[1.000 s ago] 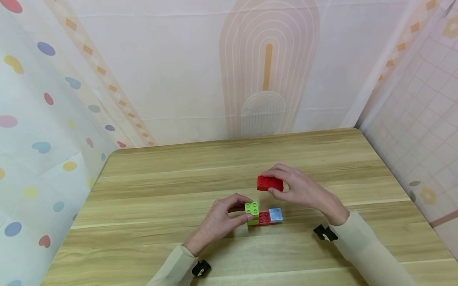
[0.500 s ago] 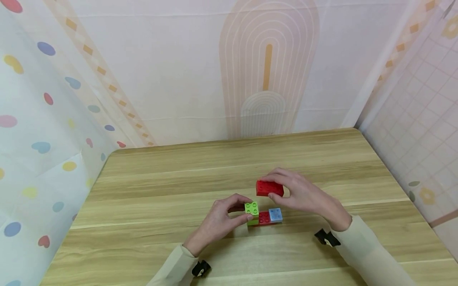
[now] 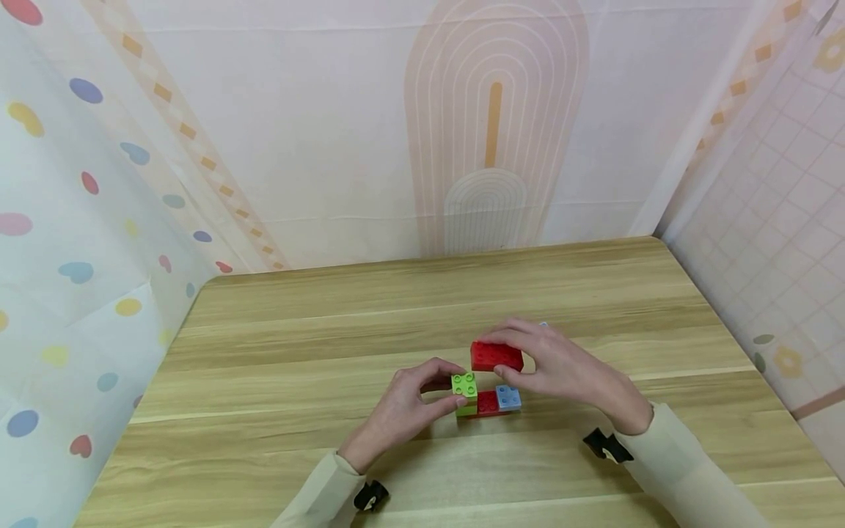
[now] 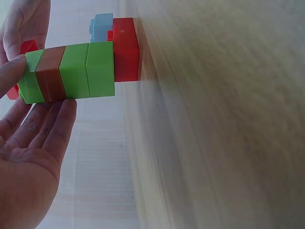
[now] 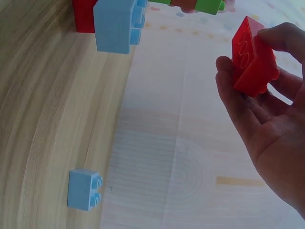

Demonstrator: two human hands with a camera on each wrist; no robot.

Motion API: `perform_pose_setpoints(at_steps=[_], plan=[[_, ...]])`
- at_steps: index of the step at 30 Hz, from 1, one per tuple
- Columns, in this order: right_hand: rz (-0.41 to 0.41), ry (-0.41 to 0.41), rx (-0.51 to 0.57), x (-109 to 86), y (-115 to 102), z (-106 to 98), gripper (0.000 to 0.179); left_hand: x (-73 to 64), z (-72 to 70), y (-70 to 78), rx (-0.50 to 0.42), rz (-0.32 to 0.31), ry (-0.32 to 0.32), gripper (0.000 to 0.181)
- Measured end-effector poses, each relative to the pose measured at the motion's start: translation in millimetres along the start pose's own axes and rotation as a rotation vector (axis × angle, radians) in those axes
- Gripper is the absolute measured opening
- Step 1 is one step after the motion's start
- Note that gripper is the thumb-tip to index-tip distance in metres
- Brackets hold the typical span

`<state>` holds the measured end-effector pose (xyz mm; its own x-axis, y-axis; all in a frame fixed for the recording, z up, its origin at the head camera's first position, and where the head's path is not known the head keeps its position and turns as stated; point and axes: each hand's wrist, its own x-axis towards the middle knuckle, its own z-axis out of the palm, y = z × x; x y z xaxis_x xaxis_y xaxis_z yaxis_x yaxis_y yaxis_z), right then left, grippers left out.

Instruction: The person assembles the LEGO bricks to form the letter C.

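My left hand (image 3: pixel 411 400) pinches the top of a brick tower (image 3: pixel 465 383) between thumb and fingers. In the left wrist view the tower's green and brown bricks (image 4: pixel 50 71) stand on one end of a red base brick (image 4: pixel 126 52). A light blue brick (image 3: pixel 508 397) sits on the base's other end, lower than the tower, and red studs show between them. Above and behind that gap, my right hand (image 3: pixel 561 363) holds a loose red brick (image 3: pixel 496 356) by its edges, thumb on one side and fingers on the other, apart from the tower.
A second light blue brick (image 5: pixel 83 190) lies on the wooden table (image 3: pixel 317 323); in the head view it is mostly hidden behind my right hand. A patterned cloth (image 3: pixel 330 132) hangs behind the table and along its sides.
My right hand has come down and toward me with the red brick, closer to the tower. A corner of the far light blue brick now shows behind it. My left hand stays put.
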<state>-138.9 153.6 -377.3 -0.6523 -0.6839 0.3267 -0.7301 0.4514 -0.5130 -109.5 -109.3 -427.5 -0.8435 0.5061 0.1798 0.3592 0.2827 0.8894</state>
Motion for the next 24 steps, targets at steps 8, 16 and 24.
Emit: perform_pose_setpoints(at_steps=[8,16,24], plan=[[-0.002,-0.038,0.063,-2.2,-2.1,1.4,0.033,0.2,-0.2,0.5,0.007,-0.006,0.0,0.03],[-0.005,-0.053,0.085,-3.1,-2.9,3.6,0.032,1.0,-0.6,-0.4,0.017,-0.002,0.002,0.031],[-0.052,-0.041,0.065,-4.7,-2.9,6.7,0.032,1.2,-0.1,-1.0,0.016,0.007,0.004,0.031]])
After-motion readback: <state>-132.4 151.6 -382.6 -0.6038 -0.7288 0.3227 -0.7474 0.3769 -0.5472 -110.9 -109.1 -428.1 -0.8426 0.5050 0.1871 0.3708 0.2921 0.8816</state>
